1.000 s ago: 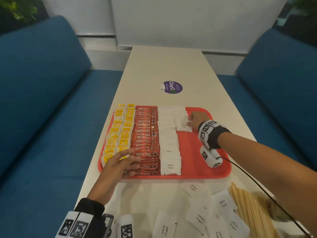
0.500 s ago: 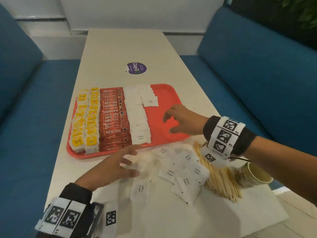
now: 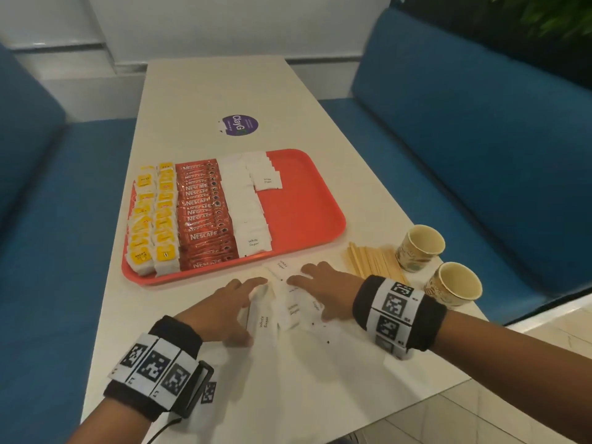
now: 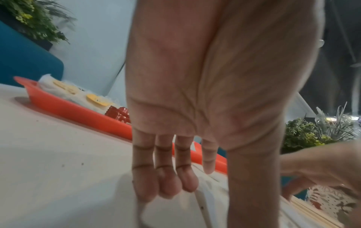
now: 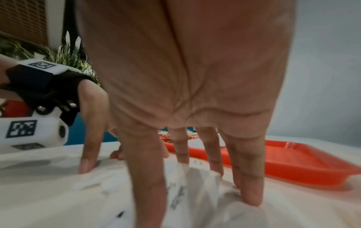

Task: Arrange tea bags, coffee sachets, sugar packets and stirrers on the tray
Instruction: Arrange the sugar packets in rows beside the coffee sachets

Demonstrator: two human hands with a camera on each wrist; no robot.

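Hands (image 3: 224, 309) (image 3: 323, 290) pushing loose sugar packets (image 3: 290, 307) into one heap, fingers (image 5: 248, 185) straight and flat on them. Probably bunching them for easy lifting onto the tray (image 3: 307, 200).

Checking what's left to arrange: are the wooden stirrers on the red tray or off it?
Off it. The wooden stirrers lie in a bundle on the white table, beside the red tray's near right corner.

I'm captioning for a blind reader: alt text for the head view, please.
Both hands, left hand and right hand, press on loose sugar packets on a white table, before a red tray of tea bags, coffee sachets and sugar.
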